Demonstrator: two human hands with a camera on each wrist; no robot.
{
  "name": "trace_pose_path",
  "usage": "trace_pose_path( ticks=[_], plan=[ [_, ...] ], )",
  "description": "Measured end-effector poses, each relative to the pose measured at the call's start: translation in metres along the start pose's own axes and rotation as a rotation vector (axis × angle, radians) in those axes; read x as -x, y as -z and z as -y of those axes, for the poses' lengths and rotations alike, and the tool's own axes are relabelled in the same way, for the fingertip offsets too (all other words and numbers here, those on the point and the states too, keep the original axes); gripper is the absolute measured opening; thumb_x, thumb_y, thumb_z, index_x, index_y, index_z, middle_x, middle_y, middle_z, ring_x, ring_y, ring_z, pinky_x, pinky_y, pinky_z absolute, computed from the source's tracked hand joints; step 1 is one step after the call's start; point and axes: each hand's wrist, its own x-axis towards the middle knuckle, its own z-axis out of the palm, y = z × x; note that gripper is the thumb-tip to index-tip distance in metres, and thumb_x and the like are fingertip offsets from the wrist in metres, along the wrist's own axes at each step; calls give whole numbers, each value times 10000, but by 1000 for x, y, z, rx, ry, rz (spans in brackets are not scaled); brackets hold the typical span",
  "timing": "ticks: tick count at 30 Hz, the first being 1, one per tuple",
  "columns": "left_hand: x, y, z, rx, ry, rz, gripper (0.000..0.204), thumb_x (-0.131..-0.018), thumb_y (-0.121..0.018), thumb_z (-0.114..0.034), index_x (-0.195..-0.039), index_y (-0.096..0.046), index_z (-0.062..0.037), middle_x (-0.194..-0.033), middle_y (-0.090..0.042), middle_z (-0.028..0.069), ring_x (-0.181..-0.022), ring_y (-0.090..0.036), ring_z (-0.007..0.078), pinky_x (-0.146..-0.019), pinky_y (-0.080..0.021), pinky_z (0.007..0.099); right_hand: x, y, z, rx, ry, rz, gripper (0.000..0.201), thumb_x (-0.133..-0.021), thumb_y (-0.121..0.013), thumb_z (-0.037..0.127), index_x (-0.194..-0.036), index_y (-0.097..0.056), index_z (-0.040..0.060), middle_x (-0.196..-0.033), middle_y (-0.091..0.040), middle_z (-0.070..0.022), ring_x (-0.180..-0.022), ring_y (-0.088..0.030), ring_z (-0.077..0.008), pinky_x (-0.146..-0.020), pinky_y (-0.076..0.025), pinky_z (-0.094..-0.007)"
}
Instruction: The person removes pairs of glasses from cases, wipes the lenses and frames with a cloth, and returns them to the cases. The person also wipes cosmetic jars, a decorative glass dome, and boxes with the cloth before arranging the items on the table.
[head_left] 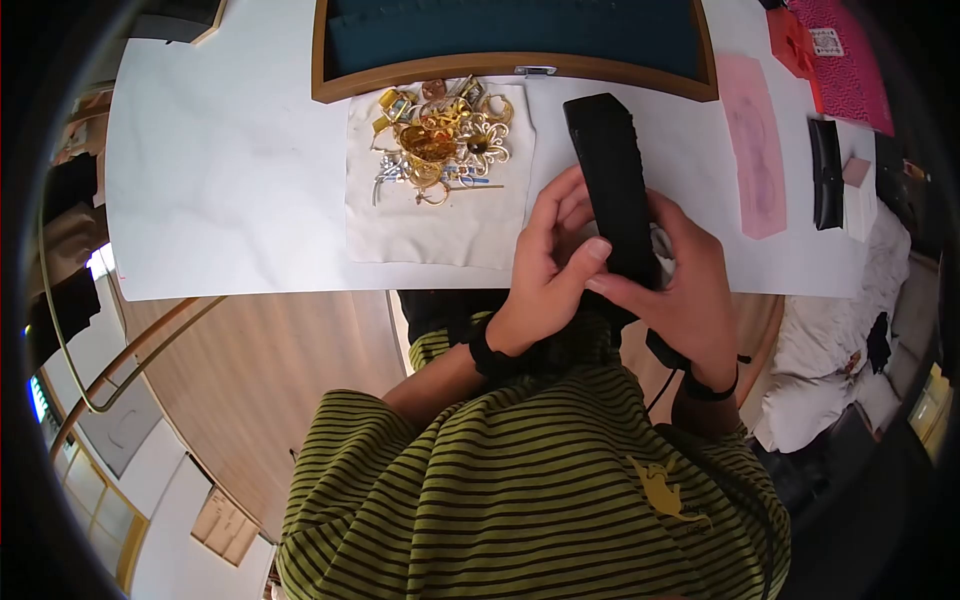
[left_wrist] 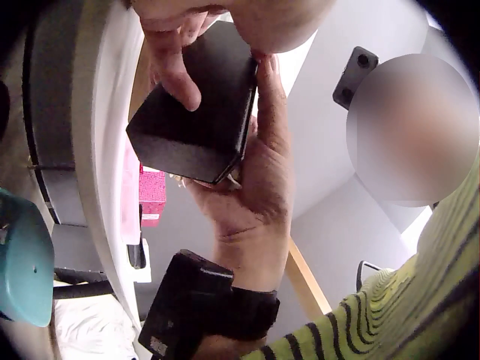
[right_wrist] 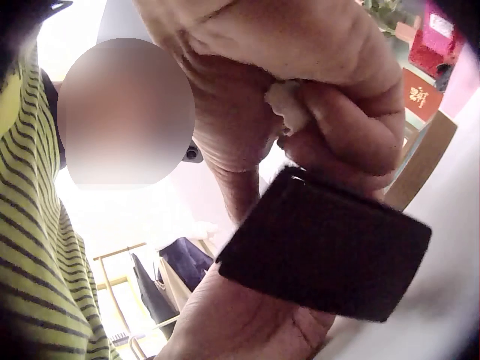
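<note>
Floor pale wood, grain visible. White table, faint grey veining. Plain pale grey wall. Yellow-framed panes at lower left of head view. Rumpled white bedding at right. Teal seat-like piece, partly cut off. Wooden rack near hanging dark clothes. Strong white light behind, details washed out.

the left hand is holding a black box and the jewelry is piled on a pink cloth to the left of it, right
Not quite: the head view shows the jewelry piled on an off-white cloth, not a pink one. The left hand is holding the black box, with the jewelry to its left.
</note>
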Motion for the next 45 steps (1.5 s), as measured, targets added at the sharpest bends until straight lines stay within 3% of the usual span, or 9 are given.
trace_pose_path(
  ticks=[4,7,9,12,19,34,36,43,45],
  plan=[
    [5,0,-4,21,102,-25,635,-888,-554,-48,-1423,-225,42,-1367,-428,179,-1228,-454,247,-1009,-373,361,2,2,0,32,13,49,655,-702,-780,192,-1238,-487,-45,-1004,-645,-186,-928,-665,-282,-777,-530,-334],
    [3,-1,0,-61,34,-10,659,-850,-586,0,-1416,-253,50,-1348,-460,191,-1215,-484,242,-898,-467,310,4,6,-5,39,52,44,622,-713,-766,178,-1229,-496,-42,-921,-650,-164,-792,-678,-245,-667,-535,-306],
    [3,-1,-7,-92,72,-24,723,-791,-633,40,-1414,-266,48,-1328,-486,193,-1192,-518,227,-720,-522,227,6,11,-4,78,-19,136,608,-718,-760,177,-1224,-501,-38,-828,-636,-136,-642,-651,-207,-554,-507,-292],
    [2,0,-4,-163,26,-11,775,-741,-674,43,-1409,-280,45,-1313,-504,188,-1171,-537,205,-576,-510,171,8,15,-7,85,-15,185,595,-723,-741,152,-1232,-494,-32,-735,-608,-112,-518,-594,-180,-476,-461,-291],
    [1,-6,-10,-214,112,-76,845,-687,-697,20,-1413,-264,44,-1288,-527,178,-1152,-550,185,-601,-515,183,7,20,3,140,-77,212,586,-724,-662,100,-1255,-449,-29,-657,-577,-131,-491,-578,-239,-494,-467,-329],
    [-5,-7,-17,-285,233,-71,939,-660,-685,-9,-1425,-143,47,-1272,-519,170,-1108,-571,185,-640,-506,207,1,16,3,368,65,132,596,-678,-670,92,-1216,-450,-37,-604,-560,-135,-531,-595,-313,-519,-466,-399],
    [-4,-4,-17,-268,240,-51,956,-663,-664,7,-1439,-106,35,-1286,-502,163,-1108,-569,185,-654,-504,212,1,18,5,374,-63,117,594,-672,-652,70,-1220,-443,-25,-633,-575,-146,-558,-602,-333,-553,-480,-401],
    [-5,-1,-17,95,181,-41,945,-688,-634,42,-1459,-89,4,-1360,-429,143,-1177,-509,186,-697,-498,212,-3,20,-3,181,-26,-36,616,-683,-627,49,-1257,-405,3,-776,-617,-190,-624,-623,-347,-617,-495,-386],
    [-4,1,-19,104,238,-24,905,-722,-632,43,-1456,-104,2,-1356,-422,121,-1182,-489,178,-783,-489,236,-5,18,-4,212,21,-39,633,-690,-635,55,-1273,-393,8,-835,-626,-199,-659,-629,-344,-628,-497,-382]
  ],
)
